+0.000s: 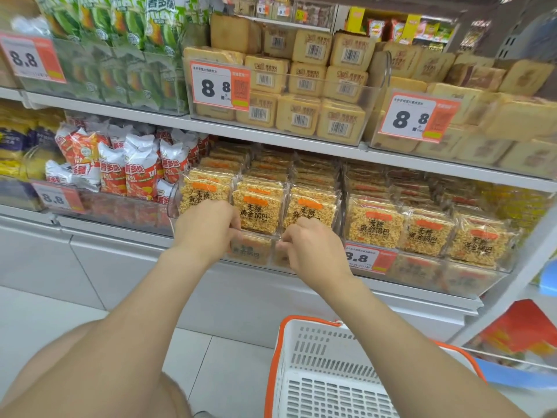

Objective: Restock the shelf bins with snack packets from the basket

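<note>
Both hands are working at the front of the clear bin (174,203) on the lower shelf (391,292), mid-frame, probably squaring a row. The left hand (208,227) and right hand (313,248) are curling their fingers; whether they are pinching a packet or the rim, I cannot tell. The packets (257,212) are standing on edge, labels facing outward for reading, long side seemingly upright.

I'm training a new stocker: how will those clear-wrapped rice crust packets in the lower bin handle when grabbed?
The rice crust packets probably feel stiff: they stand upright in rows without sagging. Likely light: they look like puffed grain slabs. The glossy wrap may be slippery, and the crust could crumble if squeezed.
</note>
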A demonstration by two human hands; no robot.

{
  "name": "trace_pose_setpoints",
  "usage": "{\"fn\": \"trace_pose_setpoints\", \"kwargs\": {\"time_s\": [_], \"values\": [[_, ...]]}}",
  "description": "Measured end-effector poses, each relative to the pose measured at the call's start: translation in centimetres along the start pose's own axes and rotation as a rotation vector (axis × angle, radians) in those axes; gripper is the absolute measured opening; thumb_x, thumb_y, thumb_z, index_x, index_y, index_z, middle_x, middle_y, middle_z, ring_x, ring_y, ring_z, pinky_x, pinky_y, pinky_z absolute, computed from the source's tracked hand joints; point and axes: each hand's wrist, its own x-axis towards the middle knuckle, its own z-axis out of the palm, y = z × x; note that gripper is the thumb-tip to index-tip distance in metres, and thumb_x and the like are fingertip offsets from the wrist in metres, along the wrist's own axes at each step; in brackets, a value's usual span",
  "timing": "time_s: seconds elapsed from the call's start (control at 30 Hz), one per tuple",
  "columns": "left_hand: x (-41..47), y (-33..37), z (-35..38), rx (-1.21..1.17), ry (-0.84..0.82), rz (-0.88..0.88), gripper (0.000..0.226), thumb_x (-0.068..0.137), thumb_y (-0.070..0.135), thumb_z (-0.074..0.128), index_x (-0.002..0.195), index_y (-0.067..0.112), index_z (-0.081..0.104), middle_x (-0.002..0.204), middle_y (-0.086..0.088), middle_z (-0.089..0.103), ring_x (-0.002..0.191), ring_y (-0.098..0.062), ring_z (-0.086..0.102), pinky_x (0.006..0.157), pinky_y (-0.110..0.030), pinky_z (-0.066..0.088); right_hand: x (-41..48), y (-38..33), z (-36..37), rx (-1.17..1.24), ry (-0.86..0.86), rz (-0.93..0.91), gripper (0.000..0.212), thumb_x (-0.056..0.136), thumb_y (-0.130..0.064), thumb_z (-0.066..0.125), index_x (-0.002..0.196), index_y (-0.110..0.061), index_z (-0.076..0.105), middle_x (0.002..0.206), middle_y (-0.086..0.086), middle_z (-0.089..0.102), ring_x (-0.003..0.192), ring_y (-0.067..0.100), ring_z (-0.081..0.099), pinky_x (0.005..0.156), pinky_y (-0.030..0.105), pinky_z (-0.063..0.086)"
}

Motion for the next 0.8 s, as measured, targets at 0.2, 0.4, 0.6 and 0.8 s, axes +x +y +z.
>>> {"fn": "trace_pose_setpoints", "kwargs": {"time_s": [0.2,0.4,0.6,0.8], "values": [[0.6,0.1,0.5,0.031,0.094,0.051,0.020,0.097,0.037,0.074,0.081,0.032,0.063,0.082,0.013,0.062,0.087,-0.016,0.054,0.086,-0.041,0.037,1.0,-0.3,-0.9,0.002,0.050,0.083,0.023,0.101,-0.040,0.066,0.092,-0.022,0.076,0.096,-0.005,0.068,0.091,0.021,0.059,0.073,0.038,0.053],[2.3,0.6,0.6,-0.033,0.165,0.008,0.023,0.097,0.033,0.075,0.078,0.032,0.061,0.085,0.011,0.061,0.093,-0.019,0.051,0.087,-0.046,0.034,3.0,-0.2,-1.2,0.019,0.070,0.161,0.023,0.099,-0.040,0.069,0.090,-0.020,0.076,0.095,-0.003,0.068,0.092,0.022,0.059,0.082,0.041,0.053],[3.9,0.6,1.7,0.002,0.087,-0.051,0.022,0.095,0.024,0.079,0.079,0.028,0.064,0.082,0.010,0.059,0.093,-0.022,0.050,0.085,-0.045,0.031,3.9,0.1,-0.3,0.034,-0.023,0.190,0.021,0.099,-0.037,0.070,0.094,-0.017,0.076,0.100,0.001,0.069,0.097,0.027,0.061,0.082,0.044,0.054],[3.8,0.5,2.0,0.053,0.035,-0.028,0.020,0.093,0.022,0.080,0.077,0.024,0.068,0.083,0.002,0.069,0.092,-0.028,0.065,0.084,-0.043,0.044,3.0,0.0,0.5,0.061,-0.046,0.195,0.019,0.099,-0.037,0.069,0.096,-0.018,0.072,0.097,0.002,0.068,0.091,0.028,0.063,0.079,0.044,0.056]]}}
